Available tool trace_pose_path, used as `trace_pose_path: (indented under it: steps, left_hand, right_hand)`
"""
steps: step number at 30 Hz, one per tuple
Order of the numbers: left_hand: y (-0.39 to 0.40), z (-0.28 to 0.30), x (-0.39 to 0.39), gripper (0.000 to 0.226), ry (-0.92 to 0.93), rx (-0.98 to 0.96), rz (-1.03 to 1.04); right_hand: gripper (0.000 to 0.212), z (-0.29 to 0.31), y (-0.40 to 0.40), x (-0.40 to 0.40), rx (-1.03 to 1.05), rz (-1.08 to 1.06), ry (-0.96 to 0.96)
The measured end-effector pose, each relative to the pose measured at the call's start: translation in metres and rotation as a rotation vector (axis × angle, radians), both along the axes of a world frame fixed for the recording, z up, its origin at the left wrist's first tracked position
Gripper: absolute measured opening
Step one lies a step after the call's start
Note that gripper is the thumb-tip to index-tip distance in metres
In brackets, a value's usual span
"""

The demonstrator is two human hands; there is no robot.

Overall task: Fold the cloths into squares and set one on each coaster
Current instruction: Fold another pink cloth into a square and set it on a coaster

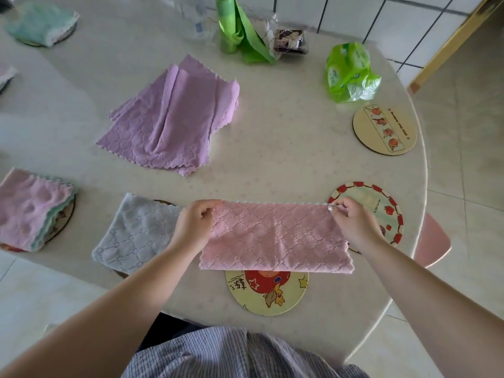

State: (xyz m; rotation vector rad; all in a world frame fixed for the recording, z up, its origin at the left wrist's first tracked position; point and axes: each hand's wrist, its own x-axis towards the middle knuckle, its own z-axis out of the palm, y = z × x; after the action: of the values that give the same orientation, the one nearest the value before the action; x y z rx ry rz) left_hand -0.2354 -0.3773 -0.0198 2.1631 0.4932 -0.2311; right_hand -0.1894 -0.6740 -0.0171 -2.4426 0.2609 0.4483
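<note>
Bare desk point(286, 159) lies open across the middle, between the purple cloths point(174, 118) at left and the fruit-print coaster point(384, 129) at right. The stretched pink cloth point(272, 238) spans the near edge, covering the far part of the cartoon coaster point(267, 293). A green bottle point(227, 25) and green plastic bag point(349, 72) crowd the far side.

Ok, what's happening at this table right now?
A person is folding a pink cloth, the left hand and right hand each pinching a top corner above the star coaster. A grey cloth already sits folded alongside; purple cloths wait, and the far-right coaster is bare.
</note>
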Motion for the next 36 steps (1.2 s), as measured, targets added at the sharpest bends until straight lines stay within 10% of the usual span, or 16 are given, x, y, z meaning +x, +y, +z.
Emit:
trace_pose_path:
  steps: [10, 15, 20, 36]
  left_hand:
    - [-0.003, -0.005, 0.007, 0.041, 0.025, 0.094, -0.109]
    - [-0.025, 0.008, -0.024, 0.035, -0.245, 0.299, -0.376]
    - [-0.056, 0.003, -0.047, 0.015, -0.082, 0.320, -0.755]
    - [-0.005, 0.001, -0.058, 0.003, -0.002, 0.411, -0.685]
  right_hand:
    - [0.011, 0.001, 0.004, 0.003, -0.014, -0.040, -0.014]
    - [0.016, 0.011, 0.018, -0.026, -0.097, 0.226, -0.392]
    - [0.025, 0.005, 0.066, -0.069, 0.045, 0.563, 0.114]
    - [0.014, 0.008, -0.004, -0.046, -0.033, 0.425, 0.275]
